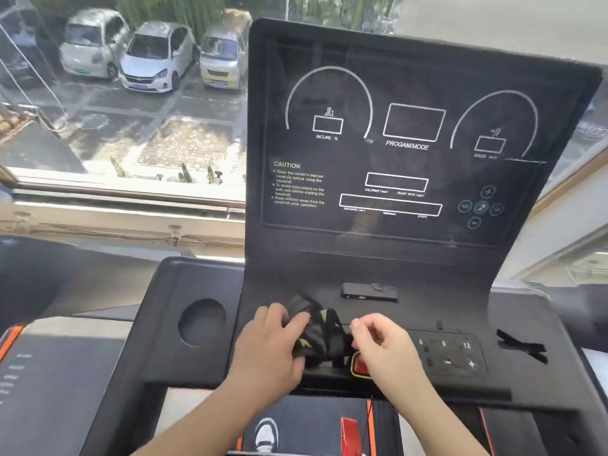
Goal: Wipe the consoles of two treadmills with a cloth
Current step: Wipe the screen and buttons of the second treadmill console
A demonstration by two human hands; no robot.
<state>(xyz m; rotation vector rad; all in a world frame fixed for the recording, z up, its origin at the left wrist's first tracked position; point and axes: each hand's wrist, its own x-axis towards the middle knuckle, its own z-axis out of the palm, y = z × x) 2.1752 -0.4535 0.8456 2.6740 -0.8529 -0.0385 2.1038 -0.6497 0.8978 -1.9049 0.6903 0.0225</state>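
A black treadmill console [408, 245] fills the middle of the view, its upright display panel [404, 139] printed with white dials and boxes. A dark cloth [320, 327] with yellow marks lies bunched on the console's lower deck. My left hand [273, 340] grips the cloth's left side with curled fingers. My right hand [381, 343] pinches the cloth's right edge, just above the red stop button [360, 368]. A second treadmill [49, 373] shows at the lower left, its console out of view.
A round cup holder [202, 322] sits left of my hands, and a keypad [454, 353] with number and plus/minus keys sits to the right. A small black device [368, 292] lies below the display. A black strap [523, 347] rests at the right. A window [125, 93] overlooks parked cars.
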